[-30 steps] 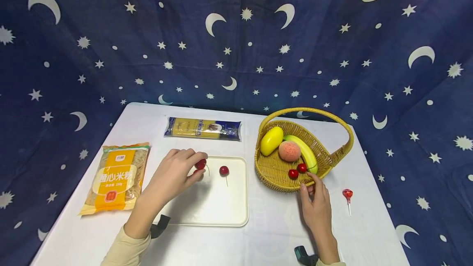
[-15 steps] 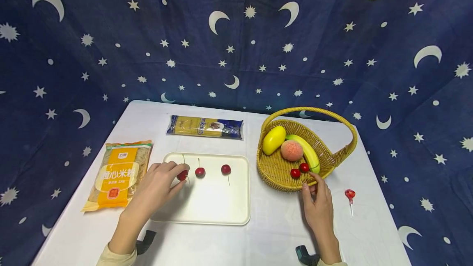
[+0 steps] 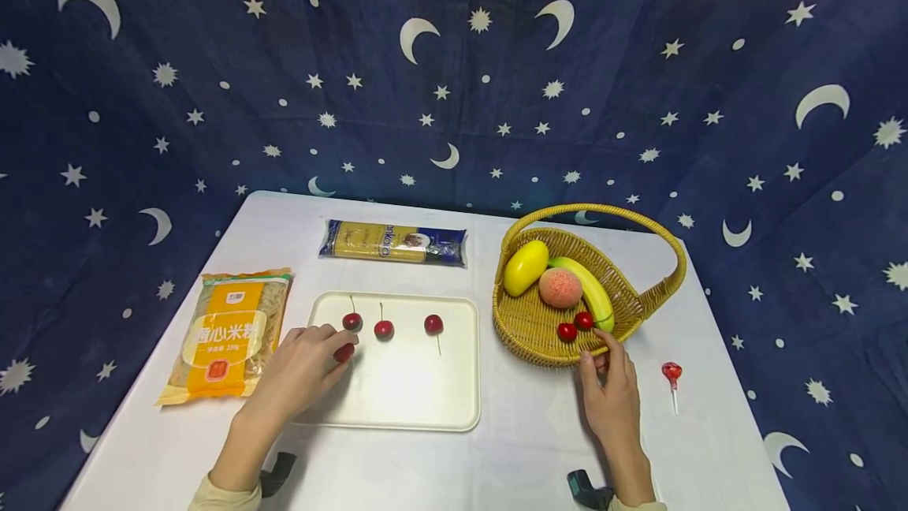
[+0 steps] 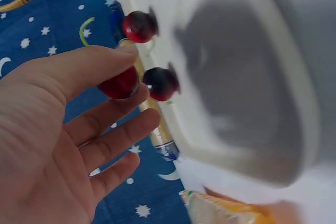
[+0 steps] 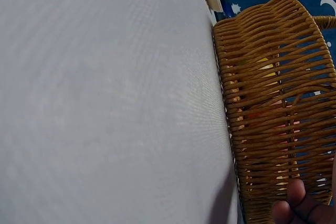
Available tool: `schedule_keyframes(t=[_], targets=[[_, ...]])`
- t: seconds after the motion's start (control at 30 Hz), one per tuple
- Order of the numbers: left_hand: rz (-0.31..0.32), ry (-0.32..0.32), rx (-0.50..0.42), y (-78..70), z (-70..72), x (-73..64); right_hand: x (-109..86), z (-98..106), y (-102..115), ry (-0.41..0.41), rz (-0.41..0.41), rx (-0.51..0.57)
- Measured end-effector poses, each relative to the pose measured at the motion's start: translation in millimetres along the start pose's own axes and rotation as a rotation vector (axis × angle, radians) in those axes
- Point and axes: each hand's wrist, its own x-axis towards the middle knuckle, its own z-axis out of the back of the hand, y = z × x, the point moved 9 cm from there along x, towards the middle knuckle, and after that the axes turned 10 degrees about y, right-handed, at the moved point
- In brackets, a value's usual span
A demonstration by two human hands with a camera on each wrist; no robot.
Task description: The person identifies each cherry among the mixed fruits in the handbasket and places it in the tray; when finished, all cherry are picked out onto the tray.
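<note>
In the head view my left hand (image 3: 305,365) pinches a red cherry (image 3: 344,352) between thumb and fingers, just above the left part of a white tray (image 3: 426,404). Three more cherries stand apart on that tray near its far edge; the leftmost cherry (image 3: 351,322) is just beyond my fingertips. The left wrist view shows the held cherry (image 4: 121,83) between thumb and index finger, the other fingers loosely bent. My right hand (image 3: 612,397) holds the near rim of a wicker basket (image 3: 525,349). Two cherries lie inside beside a banana (image 3: 585,290), a peach (image 3: 560,289) and a yellow mango-like fruit (image 3: 526,268).
An orange bag of rice noodles (image 3: 223,337) lies left of the tray. Behind it is a long pasta packet (image 3: 393,243). A red lollipop (image 3: 671,375) lies right of my right hand. The basket's tall handle (image 3: 603,210) arches over its back.
My left hand has moved left across the tray, let go of a cherry near the far left corner, and drawn back slightly with another cherry still pinched. The right hand stays at the basket rim.
</note>
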Motion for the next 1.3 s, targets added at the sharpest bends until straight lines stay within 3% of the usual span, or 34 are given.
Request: schedule_keyframes(t=[0.27, 0.53, 0.73, 1.03, 1.3], targets=[[0.010, 0.070, -0.012, 2.6, -19.2, -0.9, 2.2, 0.3, 1.0, -0.002, 0.007, 0.001], [0.012, 0.061, -0.031, 2.3, -22.8, -3.2, 3.4, 0.8, 0.4, -0.012, 0.020, 0.005], [-0.002, 0.053, -0.026, 0.8, -19.9, -3.4, 3.3, 0.7, -0.3, -0.008, 0.016, 0.009], [-0.016, 0.104, -0.036, -8.0, -10.2, -1.6, 2.8, 0.1, -1.1, -0.003, 0.011, 0.008], [-0.072, 0.048, -0.058, -23.0, 5.5, 6.7, 1.9, -0.7, -2.4, 0.001, 0.008, 0.002]])
